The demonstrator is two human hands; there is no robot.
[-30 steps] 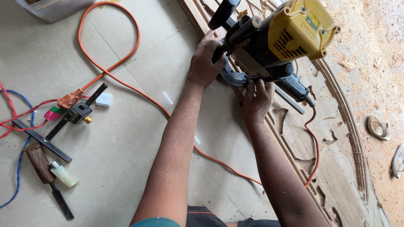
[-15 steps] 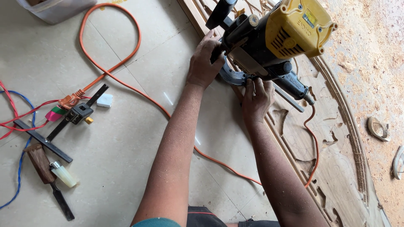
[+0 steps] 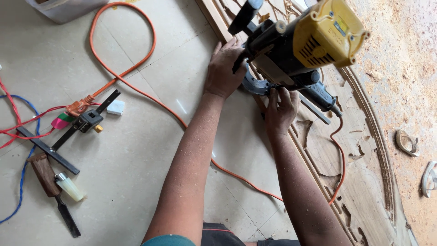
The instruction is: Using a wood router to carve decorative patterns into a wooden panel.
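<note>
A yellow and black power router point(image 3: 309, 45) stands on a carved wooden panel point(image 3: 359, 155) that lies on the floor. My left hand point(image 3: 225, 68) grips the router's black handle on its left side. My right hand point(image 3: 281, 109) holds the metal base of the router from below, fingers curled on its edge. The router's orange cable point(image 3: 339, 155) runs down over the carved panel and off across the tiles. Sawdust covers both my forearms.
An orange extension cord point(image 3: 123, 45) loops over the tiled floor to a plug point(image 3: 75, 108) at left. Nearby lie a black metal square point(image 3: 68, 134), a chisel with a wooden handle point(image 3: 50, 182), a small bottle point(image 3: 70, 187), and red and blue wires point(image 3: 18, 118). Sawdust and offcuts point(image 3: 407, 143) lie at right.
The router and both hands have shifted slightly; the grip is the same.
</note>
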